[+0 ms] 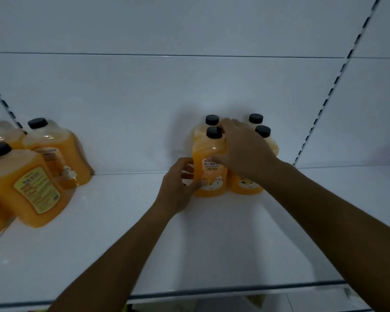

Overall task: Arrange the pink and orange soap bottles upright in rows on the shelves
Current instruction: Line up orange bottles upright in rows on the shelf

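Placement step in hand: left hand (178, 188) and right hand (239, 147) both grip the front-left orange bottle (208, 167), upright at the shelf's (212, 255) far right. Next: release, fetch another.

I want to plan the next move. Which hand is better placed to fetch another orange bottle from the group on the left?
Probably the left hand. It is on the side nearer that group, gripping only the front bottle low down. The right hand lies farther right, over the bottles.
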